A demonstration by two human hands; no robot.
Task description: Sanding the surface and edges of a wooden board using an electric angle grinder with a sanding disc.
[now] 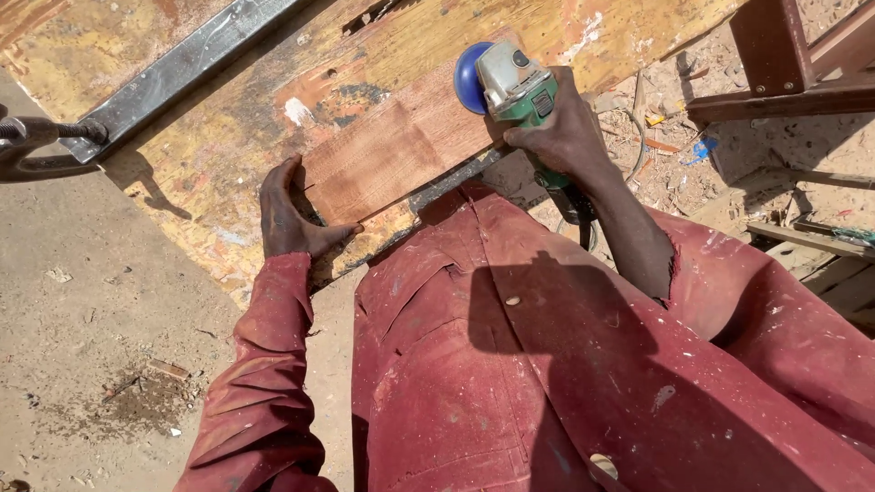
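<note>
A reddish-brown wooden plank point(392, 150) lies on a worn, paint-stained workbench top point(210, 173). My left hand point(287, 214) presses flat on the plank's near left end, fingers spread along its edge. My right hand point(565, 132) grips a green and grey angle grinder point(515, 91). Its blue sanding disc point(471, 77) sits at the plank's far right end. The grinder's cord runs down beside my right forearm. My dusty red work shirt fills the lower frame.
A metal clamp point(36, 146) and a dark steel bar point(173, 73) lie across the bench at upper left. Sandy ground point(91, 301) is at left. At right are wood scraps and shavings point(665, 155), a rust-red metal frame point(784, 64) and stacked boards point(820, 246).
</note>
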